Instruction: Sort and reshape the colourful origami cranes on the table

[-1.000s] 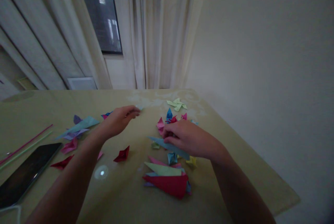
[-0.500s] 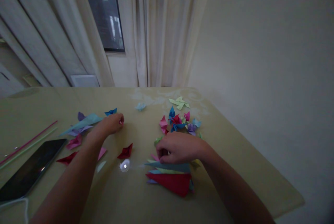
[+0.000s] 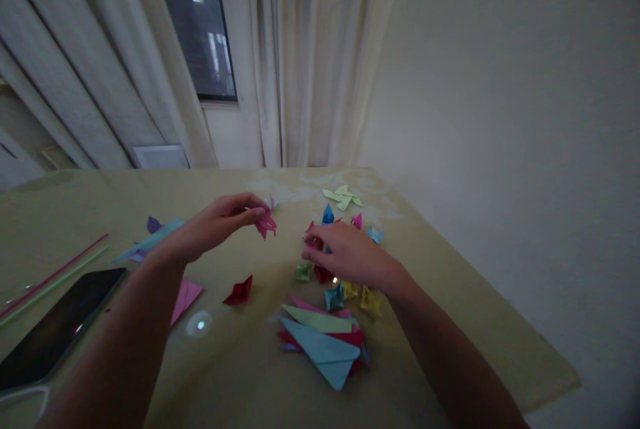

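My left hand [image 3: 223,219] pinches a pink origami flower [image 3: 266,222] between thumb and fingertips, a little above the table. Across from it, my right hand [image 3: 345,252] is closed at the fingertips on a pink origami piece [image 3: 309,234], at the left side of a cluster of small folded papers. A blue origami piece [image 3: 328,214] and a light blue one [image 3: 375,234] show behind that hand, which hides part of the cluster. Nearer me lies a stack of folded paper, topped by a light blue folded sheet [image 3: 325,352].
A red origami piece [image 3: 239,291] sits between my forearms. To the left are a black phone [image 3: 60,322], a pink stick [image 3: 55,275] and a light green stick [image 3: 57,282]. A pale green pinwheel-shaped origami [image 3: 343,197] lies towards the far edge.
My left hand has moved right, and the pink flower now shows in it. My right hand has gone from the paper stack up to the cluster; a light blue sheet now tops the stack.
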`<state>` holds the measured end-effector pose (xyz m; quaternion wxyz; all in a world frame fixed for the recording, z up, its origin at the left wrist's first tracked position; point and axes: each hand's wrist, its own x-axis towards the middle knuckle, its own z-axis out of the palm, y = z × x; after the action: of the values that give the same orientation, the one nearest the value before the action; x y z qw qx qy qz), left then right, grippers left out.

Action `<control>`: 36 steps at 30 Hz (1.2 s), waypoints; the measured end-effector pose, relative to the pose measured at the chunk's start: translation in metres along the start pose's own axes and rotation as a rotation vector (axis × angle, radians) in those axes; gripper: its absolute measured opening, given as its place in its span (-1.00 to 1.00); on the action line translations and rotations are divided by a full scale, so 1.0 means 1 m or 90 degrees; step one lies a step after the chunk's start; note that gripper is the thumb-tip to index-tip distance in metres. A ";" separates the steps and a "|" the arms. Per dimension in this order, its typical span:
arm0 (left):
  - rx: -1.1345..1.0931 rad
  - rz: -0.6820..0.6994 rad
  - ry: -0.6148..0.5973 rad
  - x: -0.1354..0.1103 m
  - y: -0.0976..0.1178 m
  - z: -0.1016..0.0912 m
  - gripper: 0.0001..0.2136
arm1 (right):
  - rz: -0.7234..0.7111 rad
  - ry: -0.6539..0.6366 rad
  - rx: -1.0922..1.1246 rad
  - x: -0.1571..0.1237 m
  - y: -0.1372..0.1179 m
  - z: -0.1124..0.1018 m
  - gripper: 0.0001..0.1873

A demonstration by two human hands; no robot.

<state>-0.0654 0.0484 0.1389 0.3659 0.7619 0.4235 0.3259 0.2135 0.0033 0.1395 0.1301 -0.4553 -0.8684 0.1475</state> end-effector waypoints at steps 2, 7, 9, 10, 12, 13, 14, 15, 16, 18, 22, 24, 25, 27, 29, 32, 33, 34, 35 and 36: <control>-0.075 0.013 -0.012 -0.001 0.011 0.009 -0.66 | -0.002 0.088 0.082 0.001 -0.002 -0.006 -0.74; -0.173 0.013 -0.046 0.000 0.025 0.033 -0.70 | -0.052 0.181 0.206 0.000 -0.012 -0.010 -0.47; -0.201 0.018 -0.044 0.001 0.028 0.041 -0.69 | -0.070 0.190 0.229 -0.002 -0.014 -0.010 -0.30; -0.216 0.020 -0.035 0.001 0.030 0.045 -0.69 | -0.074 0.200 0.237 -0.003 -0.014 -0.010 -0.24; -0.246 0.021 -0.003 0.002 0.033 0.050 -0.68 | -0.074 0.232 0.252 -0.003 -0.014 -0.010 -0.21; -0.257 0.018 0.015 0.003 0.034 0.051 -0.67 | -0.071 0.252 0.259 -0.003 -0.013 -0.011 -0.25; -0.266 0.012 0.034 0.003 0.035 0.052 -0.66 | -0.067 0.272 0.267 -0.002 -0.012 -0.011 -0.31; -0.272 0.005 0.050 0.004 0.035 0.053 -0.65 | -0.064 0.291 0.273 -0.002 -0.011 -0.012 -0.38; -0.276 -0.002 0.062 0.004 0.036 0.053 -0.64 | -0.063 0.307 0.276 -0.002 -0.010 -0.012 -0.45; -0.281 -0.015 0.077 0.005 0.036 0.054 -0.62 | -0.067 0.333 0.275 -0.001 -0.008 -0.013 -0.55; -0.278 -0.031 0.076 0.005 0.035 0.056 -0.61 | -0.073 0.381 0.257 0.000 -0.006 -0.014 -0.63; -0.264 -0.030 0.067 0.004 0.037 0.057 -0.61 | -0.066 0.393 0.244 -0.001 -0.007 -0.015 -0.69; -0.258 -0.028 0.065 0.003 0.038 0.059 -0.61 | -0.065 0.389 0.239 -0.001 -0.008 -0.015 -0.73; -0.252 -0.020 0.060 0.001 0.041 0.061 -0.62 | -0.080 0.353 0.233 -0.003 -0.010 -0.017 -0.81; -0.240 -0.013 0.045 0.001 0.043 0.062 -0.63 | -0.108 0.308 0.226 -0.004 -0.011 -0.019 -0.91; -0.151 -0.012 0.010 0.004 0.035 0.056 -0.59 | -0.115 0.290 0.197 -0.005 -0.008 -0.025 -0.95; -0.082 -0.014 0.009 0.007 0.026 0.051 -0.56 | -0.103 0.293 0.181 -0.005 -0.004 -0.027 -0.95; 0.002 -0.022 0.018 0.009 0.013 0.044 -0.54 | -0.088 0.292 0.159 -0.005 0.001 -0.029 -0.95; 0.116 -0.034 0.032 0.011 -0.003 0.035 -0.53 | -0.072 0.289 0.132 -0.004 0.007 -0.030 -0.95; 0.231 -0.064 0.058 0.012 -0.023 0.025 -0.53 | -0.055 0.282 0.102 -0.002 0.015 -0.031 -0.94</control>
<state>-0.0493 0.0600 0.1088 0.2184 0.7776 0.5292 0.2598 0.2374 0.0142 0.1625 0.3594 -0.4274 -0.8227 0.1063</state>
